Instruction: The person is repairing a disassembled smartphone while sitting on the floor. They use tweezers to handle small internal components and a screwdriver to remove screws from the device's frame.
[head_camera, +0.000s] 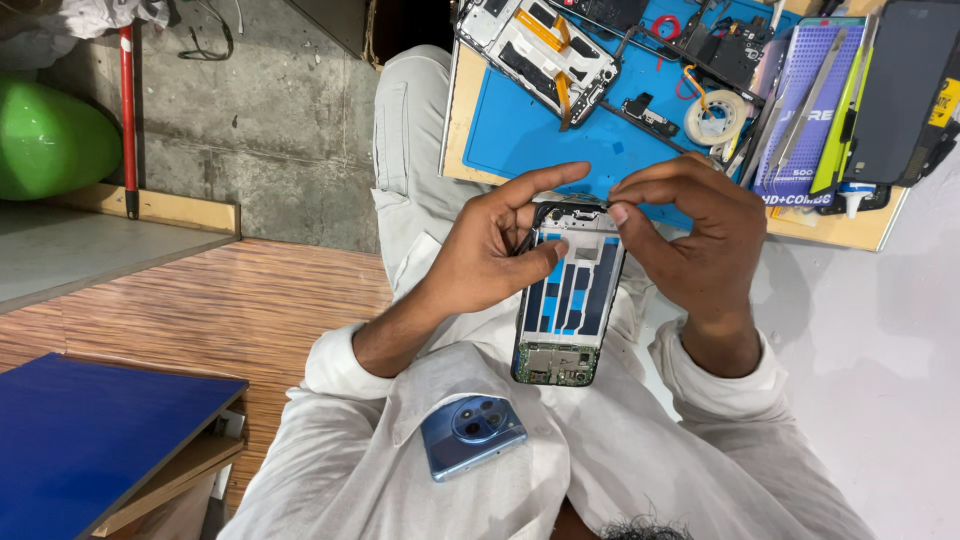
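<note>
An opened phone body, back cover off, shows blue inner panels and a green circuit board at its near end. My left hand grips its left edge and top corner. My right hand pinches at the phone's top edge with thumb and forefinger. Both hands hold it over my lap, in front of a blue work mat.
A blue phone back cover with a round camera ring lies on my shirt. On the mat sit another opened phone, a tape roll, tweezers and a dark screen panel. A blue board is at lower left.
</note>
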